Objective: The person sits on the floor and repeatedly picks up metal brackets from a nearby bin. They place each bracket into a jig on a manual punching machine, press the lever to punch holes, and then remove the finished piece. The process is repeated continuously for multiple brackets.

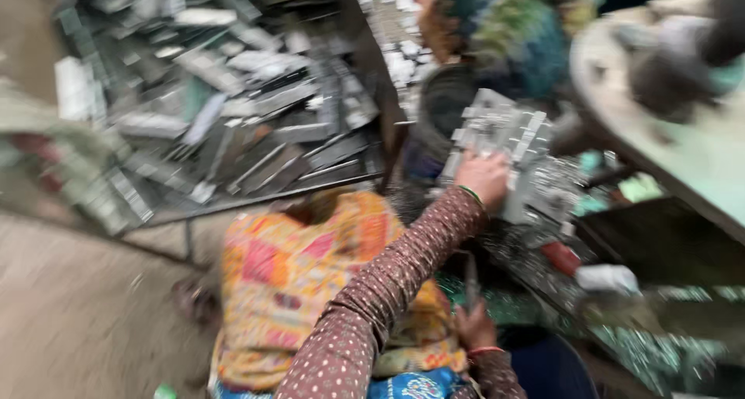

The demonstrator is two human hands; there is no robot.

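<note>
Left hand (483, 178): clenched on the lower edge of a grey metal frame piece (497, 135), a flat, slotted part held tilted above the work area. A green bangle (470, 193) sits at the wrist; the sleeve (388, 282) is brown with small pale dots.

Right hand (473, 325): closed around a thin dark tool or rod (470, 282) that stands roughly upright; motion blur hides its exact form. This hand lies at 6 o'clock from the left hand, with a pink bangle at the wrist.

At 4 o'clock from the frame piece lies a bed of small shiny metal scraps (543, 251), with a red item (560, 258) and a white block (609, 279) resting on it. At 3 o'clock a round pale-green surface (683, 158) carries a dark blurred object (667, 73).

At 12 o'clock another person in a green and blue garment (520, 34) is seated. At 9 o'clock a large heap of grey flat metal panels (233, 96) fills a tray. Any labels there are too blurred to make out. A patchwork cloth (303, 282) in orange, pink and yellow lies at 7 o'clock.
</note>
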